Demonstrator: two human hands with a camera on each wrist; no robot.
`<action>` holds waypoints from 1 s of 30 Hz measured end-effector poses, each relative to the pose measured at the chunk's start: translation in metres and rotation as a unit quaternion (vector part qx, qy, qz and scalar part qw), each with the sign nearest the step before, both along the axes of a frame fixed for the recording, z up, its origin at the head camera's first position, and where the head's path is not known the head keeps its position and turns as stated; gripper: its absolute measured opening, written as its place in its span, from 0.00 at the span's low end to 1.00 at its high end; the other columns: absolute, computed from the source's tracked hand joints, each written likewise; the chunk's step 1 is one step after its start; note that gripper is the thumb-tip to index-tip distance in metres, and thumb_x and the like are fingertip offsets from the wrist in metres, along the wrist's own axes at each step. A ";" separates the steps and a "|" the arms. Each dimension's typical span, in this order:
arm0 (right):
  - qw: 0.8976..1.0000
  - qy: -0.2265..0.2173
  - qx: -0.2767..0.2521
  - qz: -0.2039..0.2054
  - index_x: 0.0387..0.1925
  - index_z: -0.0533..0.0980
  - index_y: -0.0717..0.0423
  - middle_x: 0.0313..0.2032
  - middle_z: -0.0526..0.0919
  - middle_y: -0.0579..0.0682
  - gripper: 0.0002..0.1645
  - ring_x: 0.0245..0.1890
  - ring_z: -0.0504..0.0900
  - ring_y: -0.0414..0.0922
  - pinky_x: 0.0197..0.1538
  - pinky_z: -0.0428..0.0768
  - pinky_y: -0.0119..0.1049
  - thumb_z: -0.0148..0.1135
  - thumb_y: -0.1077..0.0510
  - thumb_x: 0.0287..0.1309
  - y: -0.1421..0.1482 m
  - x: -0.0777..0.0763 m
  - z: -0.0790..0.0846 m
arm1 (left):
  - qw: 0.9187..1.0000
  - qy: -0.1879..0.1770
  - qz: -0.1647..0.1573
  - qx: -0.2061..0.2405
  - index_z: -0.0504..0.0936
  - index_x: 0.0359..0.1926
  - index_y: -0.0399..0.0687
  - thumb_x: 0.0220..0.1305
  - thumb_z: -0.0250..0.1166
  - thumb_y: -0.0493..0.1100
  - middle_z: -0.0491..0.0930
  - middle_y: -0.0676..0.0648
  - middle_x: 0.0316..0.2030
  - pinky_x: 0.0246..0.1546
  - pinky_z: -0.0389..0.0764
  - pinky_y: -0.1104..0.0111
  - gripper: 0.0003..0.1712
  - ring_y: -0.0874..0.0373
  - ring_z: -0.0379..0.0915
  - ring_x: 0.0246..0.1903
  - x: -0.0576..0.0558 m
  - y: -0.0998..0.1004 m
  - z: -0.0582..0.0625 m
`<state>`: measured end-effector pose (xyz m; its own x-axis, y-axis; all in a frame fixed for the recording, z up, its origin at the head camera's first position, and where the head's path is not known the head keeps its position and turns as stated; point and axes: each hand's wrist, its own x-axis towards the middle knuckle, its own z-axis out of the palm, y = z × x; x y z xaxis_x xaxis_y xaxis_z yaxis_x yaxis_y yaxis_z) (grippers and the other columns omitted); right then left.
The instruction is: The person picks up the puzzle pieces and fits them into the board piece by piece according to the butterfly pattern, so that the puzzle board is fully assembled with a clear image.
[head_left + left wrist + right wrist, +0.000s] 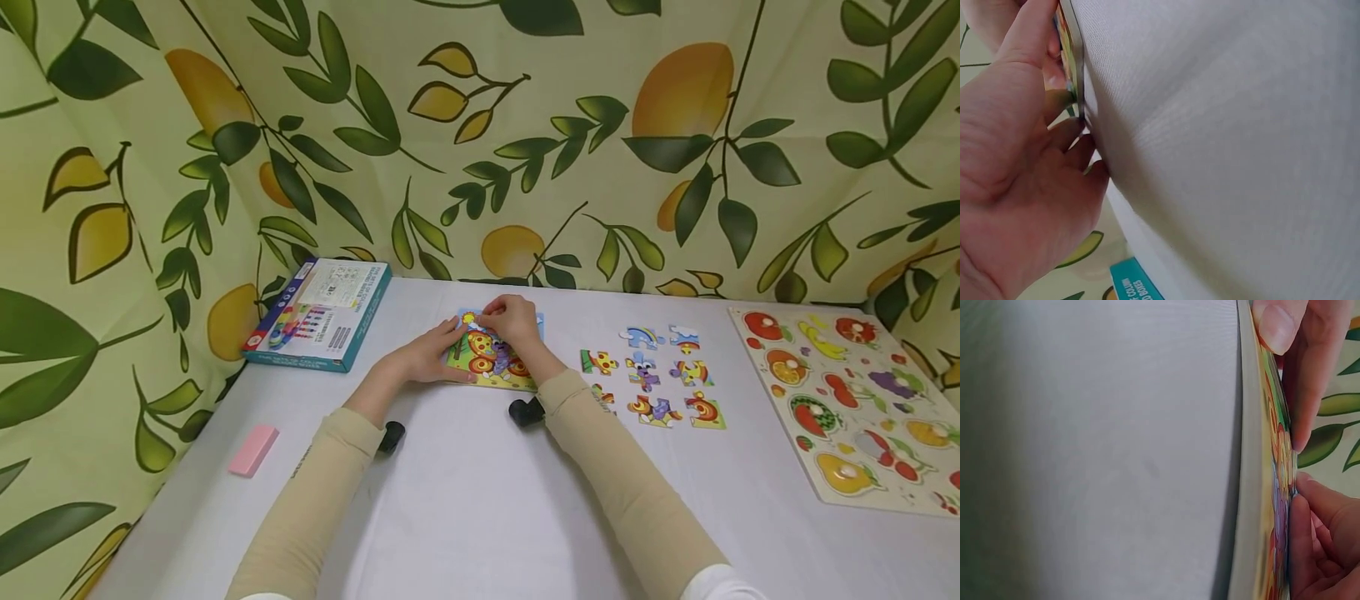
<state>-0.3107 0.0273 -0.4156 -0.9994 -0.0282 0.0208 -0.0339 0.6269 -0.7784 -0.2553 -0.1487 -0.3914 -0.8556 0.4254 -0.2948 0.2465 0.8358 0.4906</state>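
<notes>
A small jigsaw puzzle board (pixel 483 367) with a bright cartoon picture lies on the white table. My left hand (pixel 430 353) rests along its left side, fingers extended toward the upper edge and thumb near the lower one. In the right wrist view the left thumb (pixel 1277 328) lies on the picture's edge. My right hand (pixel 516 322) is over the upper part of the board, thumb and index finger pinching a puzzle piece at the picture's surface. The fingertips largely hide that piece. Several loose puzzle pieces (pixel 643 372) are laid out to the right.
A teal-edged box (pixel 330 312) lies at the back left, with a pink block (pixel 253 451) nearer the front. A large fruit peg board (pixel 847 400) covers the right side. Patterned cloth (pixel 480 150) hangs behind the table (pixel 450 517).
</notes>
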 end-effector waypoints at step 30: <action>0.997 -0.033 -0.037 0.052 0.40 0.83 0.58 0.26 0.74 0.49 0.10 0.19 0.75 0.38 0.24 0.72 0.26 0.69 0.56 0.58 0.009 -0.003 0.001 | 0.999 0.031 0.015 -0.039 0.49 0.77 0.50 0.56 0.69 0.63 0.39 0.46 0.77 0.70 0.50 0.50 0.57 0.45 0.36 0.75 0.001 0.005 -0.002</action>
